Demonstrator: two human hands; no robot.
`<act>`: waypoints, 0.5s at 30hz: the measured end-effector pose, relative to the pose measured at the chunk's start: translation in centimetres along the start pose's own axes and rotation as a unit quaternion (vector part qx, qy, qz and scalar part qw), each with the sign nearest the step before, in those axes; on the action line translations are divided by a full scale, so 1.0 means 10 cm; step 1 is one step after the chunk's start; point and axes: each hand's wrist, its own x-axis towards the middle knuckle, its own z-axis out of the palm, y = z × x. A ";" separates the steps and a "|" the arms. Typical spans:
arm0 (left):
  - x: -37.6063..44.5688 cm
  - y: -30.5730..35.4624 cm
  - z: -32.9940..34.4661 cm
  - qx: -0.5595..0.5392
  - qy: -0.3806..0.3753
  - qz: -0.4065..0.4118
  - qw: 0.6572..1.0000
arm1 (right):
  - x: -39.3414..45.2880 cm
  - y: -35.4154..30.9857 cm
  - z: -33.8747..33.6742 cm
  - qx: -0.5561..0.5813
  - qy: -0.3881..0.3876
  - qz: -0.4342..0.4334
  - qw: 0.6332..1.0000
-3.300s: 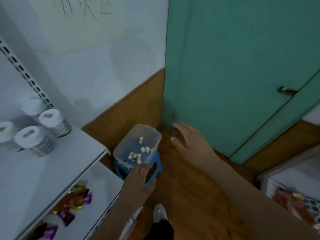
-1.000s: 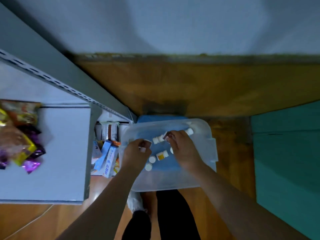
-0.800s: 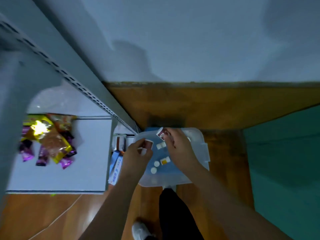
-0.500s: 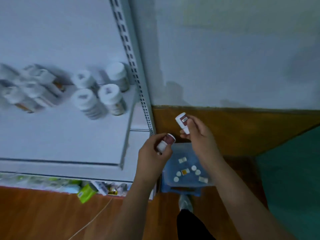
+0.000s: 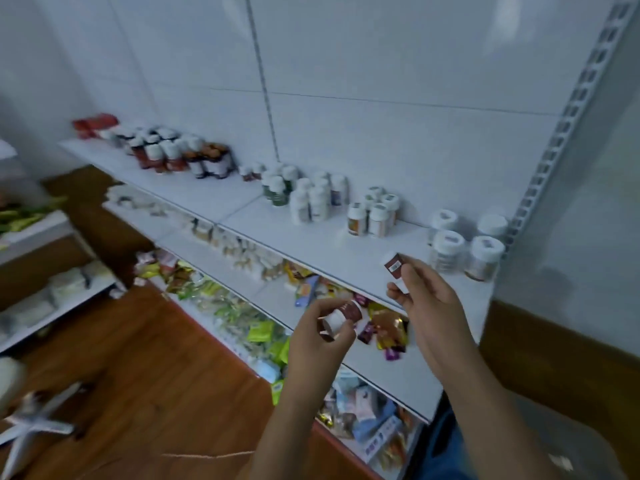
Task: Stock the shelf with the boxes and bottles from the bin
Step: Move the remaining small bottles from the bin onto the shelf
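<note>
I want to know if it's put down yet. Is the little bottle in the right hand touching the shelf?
Apart. The head view shows the right hand pinching the small bottle above the top shelf.

A small retail shop, probably a pharmacy or health-goods store. White metal display shelving (image 5: 242, 206) with a slotted upright (image 5: 568, 109) runs along a white wall. The top shelf carries grouped rows of capped supplement bottles (image 5: 311, 199) and dark-labelled bottles (image 5: 180, 155); lower shelves hold foil snack packets (image 5: 384, 327) and small boxed goods (image 5: 367, 410). A second shelving unit (image 5: 41, 292) stands opposite, across a wooden floor (image 5: 138, 375).
</note>
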 end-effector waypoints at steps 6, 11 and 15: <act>0.27 -0.18 -0.80 -0.007 0.103 -0.030 0.994 | 0.25 0.10 0.81 -0.032 -0.067 0.001 0.997; 0.78 -0.38 -1.28 0.002 0.151 -0.047 0.987 | 0.78 0.31 1.47 -0.030 -0.103 0.001 0.994; 1.41 -0.51 -1.68 0.040 0.169 -0.051 0.983 | 1.35 0.50 2.05 -0.017 -0.126 0.000 0.992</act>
